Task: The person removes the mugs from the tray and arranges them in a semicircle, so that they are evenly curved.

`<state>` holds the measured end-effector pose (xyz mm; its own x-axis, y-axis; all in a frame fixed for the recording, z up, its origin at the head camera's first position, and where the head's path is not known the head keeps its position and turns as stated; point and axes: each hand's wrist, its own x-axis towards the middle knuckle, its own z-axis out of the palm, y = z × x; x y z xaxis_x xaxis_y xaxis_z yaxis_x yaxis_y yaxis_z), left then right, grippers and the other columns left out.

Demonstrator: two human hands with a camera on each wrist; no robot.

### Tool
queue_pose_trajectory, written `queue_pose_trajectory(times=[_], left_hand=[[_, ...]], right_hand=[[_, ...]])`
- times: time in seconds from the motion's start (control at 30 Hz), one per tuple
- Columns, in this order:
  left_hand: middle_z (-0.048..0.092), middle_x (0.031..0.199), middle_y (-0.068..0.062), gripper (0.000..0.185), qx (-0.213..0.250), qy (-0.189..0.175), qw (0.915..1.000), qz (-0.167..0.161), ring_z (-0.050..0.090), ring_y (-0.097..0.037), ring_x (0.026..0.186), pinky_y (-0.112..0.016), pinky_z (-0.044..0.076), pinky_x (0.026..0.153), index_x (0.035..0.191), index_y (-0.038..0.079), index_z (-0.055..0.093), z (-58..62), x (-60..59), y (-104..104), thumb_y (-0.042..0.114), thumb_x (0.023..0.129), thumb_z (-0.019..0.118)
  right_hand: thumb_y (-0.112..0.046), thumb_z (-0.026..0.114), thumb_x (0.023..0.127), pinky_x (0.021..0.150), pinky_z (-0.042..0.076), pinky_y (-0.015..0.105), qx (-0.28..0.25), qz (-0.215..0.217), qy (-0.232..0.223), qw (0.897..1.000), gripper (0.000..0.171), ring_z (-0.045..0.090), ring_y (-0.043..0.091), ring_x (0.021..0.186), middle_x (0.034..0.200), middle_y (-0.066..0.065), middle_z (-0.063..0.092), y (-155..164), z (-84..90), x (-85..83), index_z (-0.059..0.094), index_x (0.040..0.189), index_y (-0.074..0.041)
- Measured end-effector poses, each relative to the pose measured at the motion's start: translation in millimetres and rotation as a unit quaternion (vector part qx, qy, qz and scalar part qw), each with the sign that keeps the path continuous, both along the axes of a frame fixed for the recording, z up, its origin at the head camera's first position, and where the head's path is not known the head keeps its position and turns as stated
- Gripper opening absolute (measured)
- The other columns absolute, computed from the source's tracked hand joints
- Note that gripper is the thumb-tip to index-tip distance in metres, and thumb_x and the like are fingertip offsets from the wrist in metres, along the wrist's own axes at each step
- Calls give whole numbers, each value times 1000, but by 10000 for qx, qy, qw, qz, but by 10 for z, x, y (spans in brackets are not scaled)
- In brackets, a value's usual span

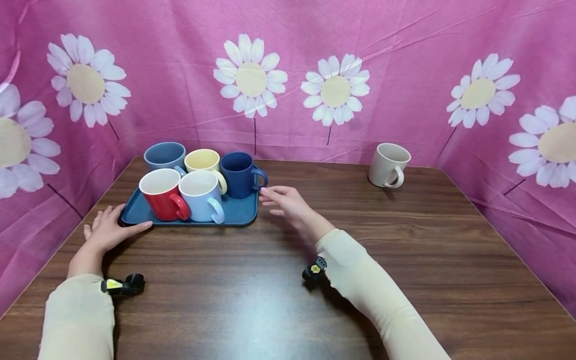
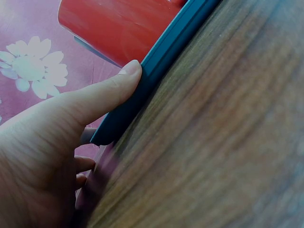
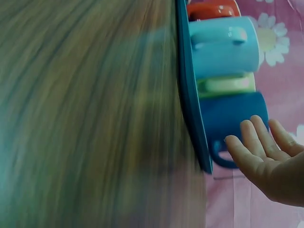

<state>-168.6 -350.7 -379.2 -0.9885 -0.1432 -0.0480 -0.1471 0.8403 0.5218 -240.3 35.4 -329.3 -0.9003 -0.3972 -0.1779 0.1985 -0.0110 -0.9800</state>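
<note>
A dark blue tray point(image 1: 238, 214) on the wooden table carries several mugs: a red mug point(image 1: 163, 194), a light blue mug point(image 1: 201, 196), a yellow mug point(image 1: 203, 161), a grey-blue mug point(image 1: 164, 156) and a navy mug point(image 1: 239, 174). My left hand point(image 1: 108, 228) lies flat beside the tray's near left corner, thumb point(image 2: 102, 97) touching the tray rim point(image 2: 156, 66). My right hand point(image 1: 284, 200) hovers with straight fingers point(image 3: 254, 142) at the tray's right edge point(image 3: 190, 104), close to the navy mug's handle point(image 3: 221, 156).
A cream mug point(image 1: 389, 165) stands alone at the back right of the table point(image 1: 405, 260). A pink cloth with daisies point(image 1: 335, 90) walls the table on three sides.
</note>
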Motion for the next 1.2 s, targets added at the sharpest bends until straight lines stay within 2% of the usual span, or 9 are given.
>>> queue_pose_trajectory(times=[0.2,0.4,0.63,0.83,1.2], left_hand=[[4,129,-40,96,44,17,10000,27,-4,-54,116,-70,-5,80,133,-7,11,-19,6,6,57,74,53],[5,129,-40,96,53,11,10000,27,-4,-54,116,-70,-5,80,133,-7,11,-35,8,-1,57,74,53],[5,129,-40,96,40,-5,10000,29,-4,-54,116,-70,-5,80,133,-7,12,-31,7,-1,57,74,53],[4,129,-40,97,49,-45,10000,56,-5,-54,116,-69,-7,81,133,-7,11,-15,-9,11,58,74,52],[3,129,-40,95,-42,-77,10000,33,-6,-53,117,-68,-7,82,133,-7,10,-9,-10,-9,56,75,51]], right_hand=[[-23,53,86,85,38,44,230,324,-1,9992,42,49,33,105,111,25,52,-253,1,25,48,116,7],[-26,54,86,80,43,41,265,541,-250,9979,42,51,29,102,110,22,54,-462,-44,48,50,114,5],[-27,56,84,77,45,40,193,557,-393,9975,38,56,24,93,96,12,62,-663,-80,69,55,109,2],[-26,56,84,72,47,39,221,641,-504,9964,32,55,23,88,90,8,60,-782,-82,71,58,103,0],[-26,51,87,73,45,44,253,750,-989,9919,29,59,23,79,82,12,63,-936,-50,36,63,92,0]])
